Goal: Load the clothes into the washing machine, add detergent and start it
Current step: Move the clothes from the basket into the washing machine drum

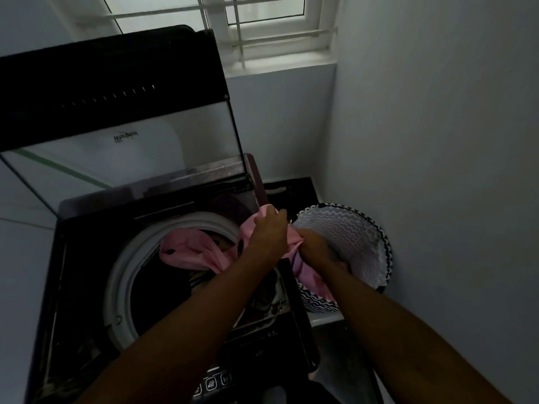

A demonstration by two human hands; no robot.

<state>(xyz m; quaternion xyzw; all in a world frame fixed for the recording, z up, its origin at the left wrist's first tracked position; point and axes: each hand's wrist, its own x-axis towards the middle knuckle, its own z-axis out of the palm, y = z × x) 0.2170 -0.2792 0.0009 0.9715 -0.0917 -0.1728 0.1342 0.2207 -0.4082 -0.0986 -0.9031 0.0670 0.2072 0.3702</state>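
A dark top-loading washing machine point(87, 287) stands with its glass lid point(122, 147) raised. A pink garment point(186, 252) with dark spots drapes from the white drum rim point(116, 287) across the machine's right edge into a zigzag-patterned laundry basket point(350, 234). My left hand point(268, 231) grips the pink cloth above the machine's right edge. My right hand point(318, 249) grips the same cloth at the basket's mouth. Dark clothes lie inside the drum. No detergent is in view.
The control panel point(262, 345) with buttons runs along the machine's right side near me. The basket sits in a narrow gap between the machine and the right wall point(437, 170). A barred window point(262, 30) is behind the machine.
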